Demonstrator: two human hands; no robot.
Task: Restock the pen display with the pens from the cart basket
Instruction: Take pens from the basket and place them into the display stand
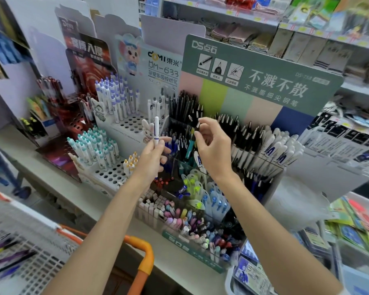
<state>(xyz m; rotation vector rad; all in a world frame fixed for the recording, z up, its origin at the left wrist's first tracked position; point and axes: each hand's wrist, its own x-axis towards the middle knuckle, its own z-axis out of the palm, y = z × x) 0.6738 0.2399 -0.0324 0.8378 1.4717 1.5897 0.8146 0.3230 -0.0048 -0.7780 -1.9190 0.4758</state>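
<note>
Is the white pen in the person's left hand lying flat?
No, the left hand holds the white pen upright, its tip pointing up in front of the pen display.

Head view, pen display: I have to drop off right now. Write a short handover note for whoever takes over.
Left hand: holds a white pen upright, in front of the display.
Right hand: fingertips pinch a teal-and-black pen, its lower end among the pens in the clear compartments.
Cart basket, lower left: several dark and purple pens lie inside.
Done: display racks look largely stocked; the white perforated rack has empty holes.
Left: seat both held pens, then empty the basket.
</note>
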